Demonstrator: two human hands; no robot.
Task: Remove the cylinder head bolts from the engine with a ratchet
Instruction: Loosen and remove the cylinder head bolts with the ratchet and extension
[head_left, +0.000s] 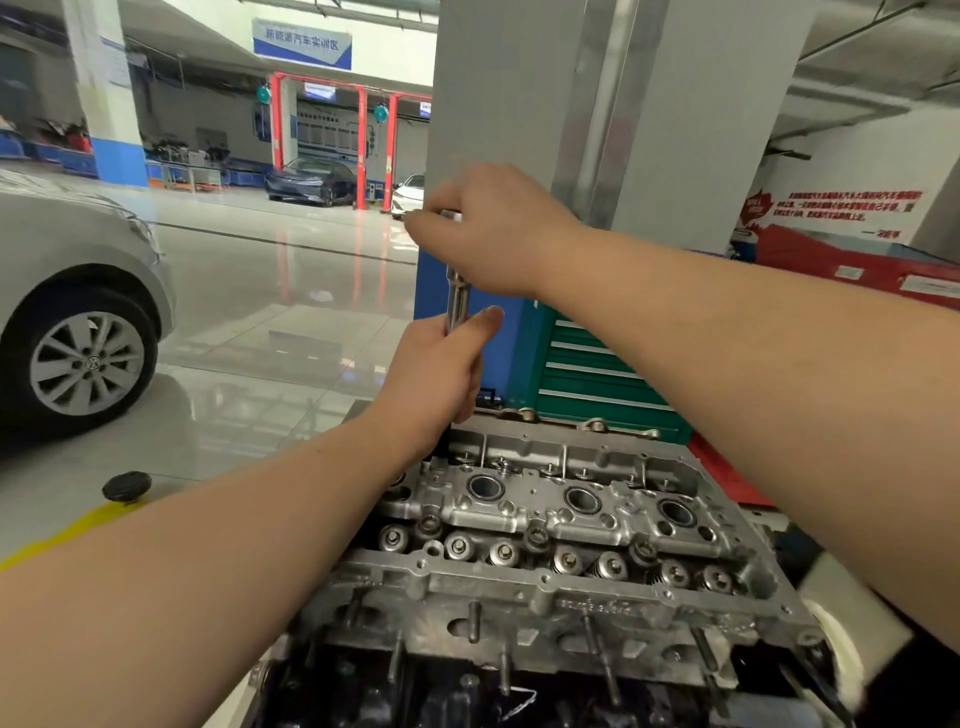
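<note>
The silver car (78, 291) stands at your far left on the glossy floor (270, 322), and a grey pillar (597, 104) rises directly ahead with a green drawer cabinet (587, 364) at its base. Below you, the engine (545, 582) fills the lower centre of the view, its cylinder head (561, 509) uncovered, with three round plug wells along the middle and a row of valve springs on the near side. Several cylinder head bolts (536, 535) sit seated in the head between those rows. The ratchet (457, 296) stands upright over the far left corner of the head; its lower end is hidden behind your wrist. Your left hand (441, 369) grips the lower shaft, fingers curled round it and thumb pointing up along the metal. Your right hand (488, 228) is above it, fingers curled over the top end of the tool, holding it. A small black cap (126, 486) lies on the floor at the left, near a yellow line (67, 535).
</note>
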